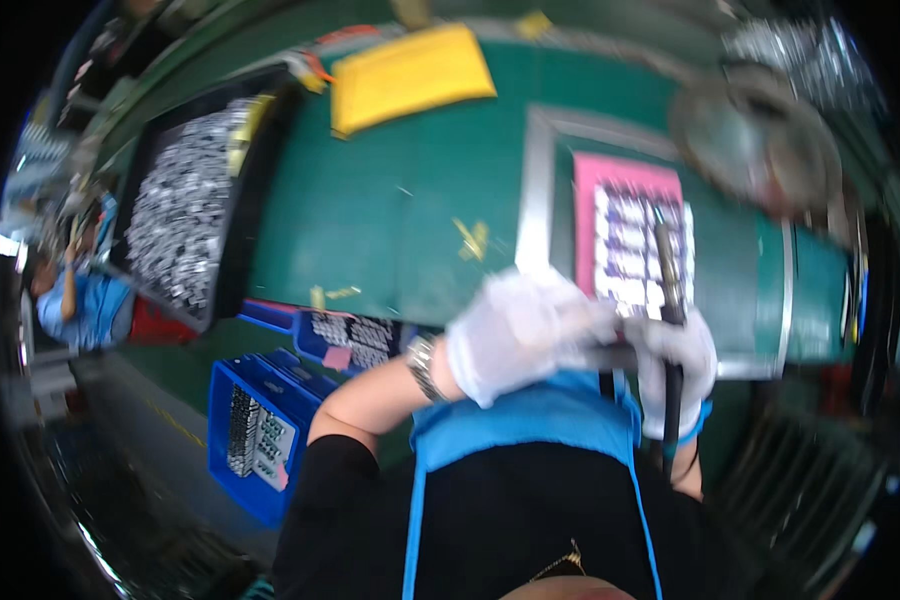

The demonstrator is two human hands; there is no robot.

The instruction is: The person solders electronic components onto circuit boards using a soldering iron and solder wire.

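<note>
My right hand, in a white glove, is closed around a soldering iron with a metal barrel and black handle. Its tip points away from me, over a pink sheet bearing rows of small white and dark parts. My left hand, also white-gloved and blurred, reaches across to the right hand with its fingers closed together. Something small and dark shows between the two hands at the table's near edge; its kind is too blurred to tell, and fingers partly hide it.
A black tray full of small metallic parts is at left. A yellow packet lies at the back of the green table. Blue bins stand below the near edge. A round metal object is far right. Another person sits far left.
</note>
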